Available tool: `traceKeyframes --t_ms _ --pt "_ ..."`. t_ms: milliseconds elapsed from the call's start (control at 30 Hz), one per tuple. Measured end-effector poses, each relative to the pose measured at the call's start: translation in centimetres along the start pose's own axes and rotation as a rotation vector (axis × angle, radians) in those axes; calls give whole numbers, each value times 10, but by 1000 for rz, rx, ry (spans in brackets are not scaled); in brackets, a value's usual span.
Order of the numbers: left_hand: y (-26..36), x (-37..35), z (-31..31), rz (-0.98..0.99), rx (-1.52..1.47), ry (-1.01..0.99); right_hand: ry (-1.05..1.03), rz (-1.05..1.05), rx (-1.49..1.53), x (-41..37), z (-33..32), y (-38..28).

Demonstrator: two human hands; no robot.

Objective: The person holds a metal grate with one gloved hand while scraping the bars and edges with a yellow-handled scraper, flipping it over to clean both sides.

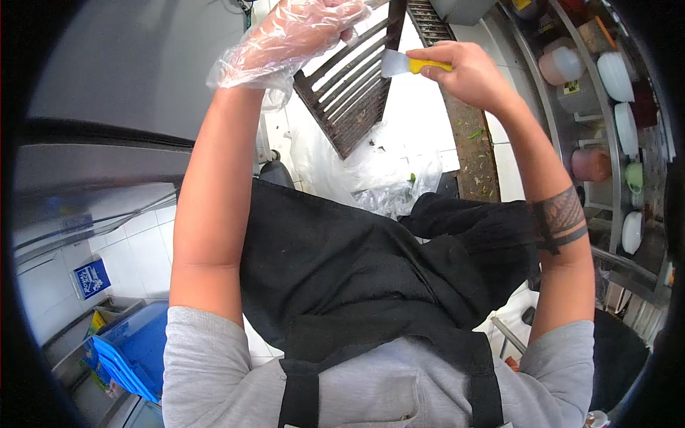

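Note:
My left hand [310,25], in a clear plastic glove, is at the top of the view with its fingers curled at the upper edge of a dark slatted metal grate [353,82]. The grate stands tilted, one corner low on clear plastic sheeting [385,167]. In my bare right hand [464,71] is a scraper [428,65] with a yellow handle and a flat pale blade. The blade lies at the right side bar of the grate.
A dirty floor channel [474,153] with green scraps runs to the right of the grate. Shelves [606,128] with containers line the far right. A grey metal surface [128,71] is at the left, above blue trays [135,349].

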State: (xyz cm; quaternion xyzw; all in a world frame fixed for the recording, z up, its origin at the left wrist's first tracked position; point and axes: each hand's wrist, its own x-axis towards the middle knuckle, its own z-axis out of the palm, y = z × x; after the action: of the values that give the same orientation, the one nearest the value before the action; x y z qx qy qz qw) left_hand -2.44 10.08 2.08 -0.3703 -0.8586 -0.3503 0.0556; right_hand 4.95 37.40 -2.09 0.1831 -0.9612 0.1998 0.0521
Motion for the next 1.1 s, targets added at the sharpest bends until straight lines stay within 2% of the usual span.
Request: traceKeyframes --t_ms 33,67,133,167,233,300,367,400,467,567,700,800,867,900,933,1033,1067,1100 --pt "-1 1 2 341 195 70 -11 20 -53 6 -4 3" --pt "-3 2 -1 339 191 76 -21 41 -106 10 -8 5" --pt "32 4 -24 -368 -106 -225 -74 64 -137 15 -15 2" --pt "33 2 -26 -412 -106 -235 -49 10 -128 15 -15 5" --pt "29 1 -27 -378 -132 -234 -27 -46 -120 17 -16 6" --pt "24 0 -23 -347 -156 -239 -62 13 -42 17 -15 2" --pt "19 1 -15 -270 -396 -240 -64 12 -21 19 -9 -8" --pt "24 2 -18 -236 -243 -238 -66 8 -1 20 -9 -11" --pt "27 4 -18 -286 -214 -268 -76 5 -14 24 -16 -7" --pt "33 0 -20 -277 -170 -224 -149 126 -42 23 -22 -1" --pt "26 2 -16 -162 -181 -191 -73 30 -63 18 -12 -16" --pt "32 -3 -17 -298 -309 -205 -170 151 -78 25 -26 -16" --pt "31 0 -16 -247 -155 -245 -182 159 -76 21 -17 -18" --pt "29 1 -18 -201 -69 -220 -126 78 -102 18 -10 -21" --pt "28 1 -17 -190 -65 -216 -68 -1 -131 15 -8 -22" --pt "28 -2 -12 -118 -157 -102 -107 90 -140 19 -20 -8" --pt "27 0 -16 -252 -126 -224 -127 131 -129 20 -20 -5" --pt "36 -2 -18 -252 -150 -218 -116 84 -55 18 -12 -9"
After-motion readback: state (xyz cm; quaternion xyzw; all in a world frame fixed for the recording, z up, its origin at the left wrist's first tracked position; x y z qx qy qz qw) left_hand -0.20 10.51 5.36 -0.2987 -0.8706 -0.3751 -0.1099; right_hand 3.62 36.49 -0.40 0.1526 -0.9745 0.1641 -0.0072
